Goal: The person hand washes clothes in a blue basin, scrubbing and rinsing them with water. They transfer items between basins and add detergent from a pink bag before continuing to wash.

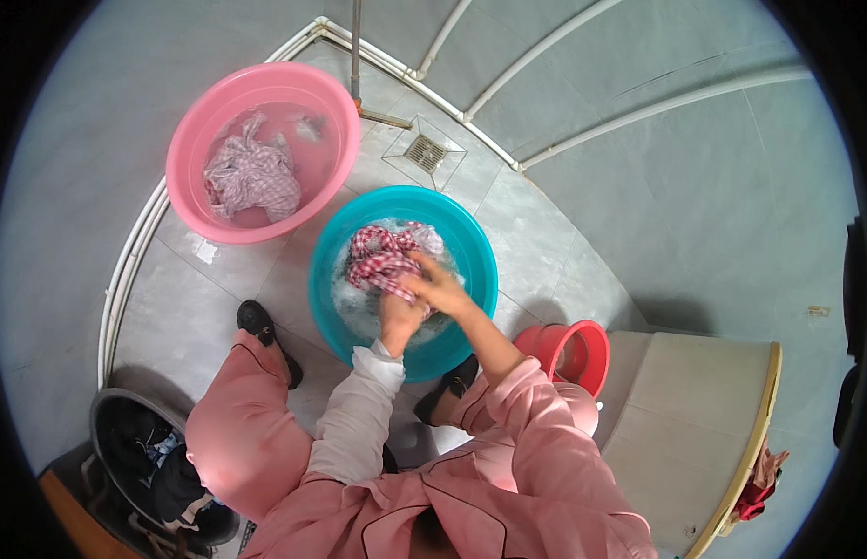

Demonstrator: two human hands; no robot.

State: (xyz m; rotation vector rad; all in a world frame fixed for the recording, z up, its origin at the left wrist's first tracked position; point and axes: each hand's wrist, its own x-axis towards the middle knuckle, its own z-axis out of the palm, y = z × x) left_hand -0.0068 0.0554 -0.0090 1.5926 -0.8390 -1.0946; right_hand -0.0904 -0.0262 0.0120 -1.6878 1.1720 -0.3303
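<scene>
A red-and-white checked cloth [384,258] lies bunched in sudsy water inside a teal plastic basin [479,279]. My left hand [402,318], below a white sleeve, holds the near end of the cloth, its fingers partly hidden by the fabric. Over the cloth's right side is my right hand [437,285], slightly blurred, with fingers and thumb spread against the fabric. A paler bit of fabric [428,239] shows at the far side of the suds.
Beyond, a pink basin [329,189] holds a pale checked garment [255,175] in water. A floor drain [426,154] and a squeegee [384,119] lie near the wall pipes [489,136]. A red bucket [597,356] stands right; a dark tub [116,447] of clothes stands left.
</scene>
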